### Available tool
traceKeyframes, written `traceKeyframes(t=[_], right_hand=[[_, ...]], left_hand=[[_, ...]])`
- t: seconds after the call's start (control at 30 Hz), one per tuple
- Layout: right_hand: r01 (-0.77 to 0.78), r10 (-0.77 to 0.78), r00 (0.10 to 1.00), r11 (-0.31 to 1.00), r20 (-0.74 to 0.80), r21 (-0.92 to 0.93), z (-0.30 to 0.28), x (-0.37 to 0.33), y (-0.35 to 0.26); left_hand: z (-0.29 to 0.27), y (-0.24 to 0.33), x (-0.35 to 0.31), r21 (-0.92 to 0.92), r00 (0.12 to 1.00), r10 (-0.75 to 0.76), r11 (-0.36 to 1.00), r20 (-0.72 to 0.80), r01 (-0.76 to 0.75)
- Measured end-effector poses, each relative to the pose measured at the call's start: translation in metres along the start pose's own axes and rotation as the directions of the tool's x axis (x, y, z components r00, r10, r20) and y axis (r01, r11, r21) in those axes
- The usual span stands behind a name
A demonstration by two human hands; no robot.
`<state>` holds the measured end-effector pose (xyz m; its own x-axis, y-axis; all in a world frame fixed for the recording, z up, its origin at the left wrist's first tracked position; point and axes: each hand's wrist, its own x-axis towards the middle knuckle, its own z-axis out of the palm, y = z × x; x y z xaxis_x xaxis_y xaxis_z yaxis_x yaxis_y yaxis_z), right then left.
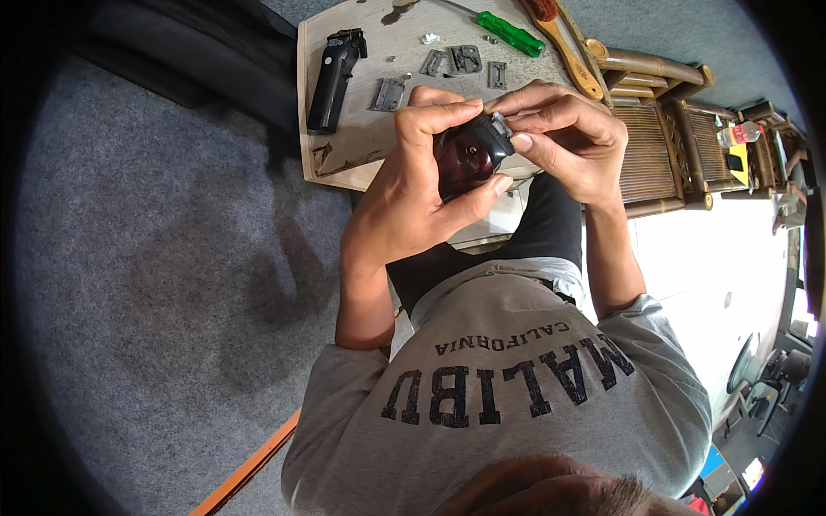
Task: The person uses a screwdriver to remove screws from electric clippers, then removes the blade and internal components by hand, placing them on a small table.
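Observation:
My left hand (404,185) is wrapped round a dark red and black hair clipper (467,157), thumb along its near side and fingers along the far side. The clipper's head end points up and to the right. At that end my right hand (572,138) is closed in a pinch, its fingertips against a small greyish piece (499,121). Whether that piece is loose or fixed to the clipper cannot be made out. Beyond my hands, several grey metal clipper blade parts (465,59) lie on the worn pale tabletop (366,155).
A second, black clipper (335,82) lies at the table's left. Toward the back are a green-handled screwdriver (509,34), a wooden-handled brush (572,56) and tiny loose pieces (430,39). Bamboo furniture (645,150) stands right of the table. Grey carpet (172,241) spreads at left.

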<state>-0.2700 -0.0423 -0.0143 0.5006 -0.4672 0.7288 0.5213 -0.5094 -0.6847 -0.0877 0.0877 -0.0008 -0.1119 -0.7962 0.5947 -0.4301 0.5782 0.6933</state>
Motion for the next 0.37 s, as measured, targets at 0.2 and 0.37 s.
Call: traceKeyframes(t=[0.2,0.37], right_hand=[[-0.013,0.013,1.000,0.998,-0.005,0.062,0.0002,-0.0014,0.0011],[0.023,-0.025,0.999,0.999,0.041,0.040,-0.0032,0.0009,0.0015]], left_hand=[[-0.0002,0.0014,-0.0010,-0.025,1.000,-0.017,1.000,0.008,0.018],[-0.0014,0.0012,-0.0013,-0.038,1.000,-0.008,0.999,0.020,0.008]])
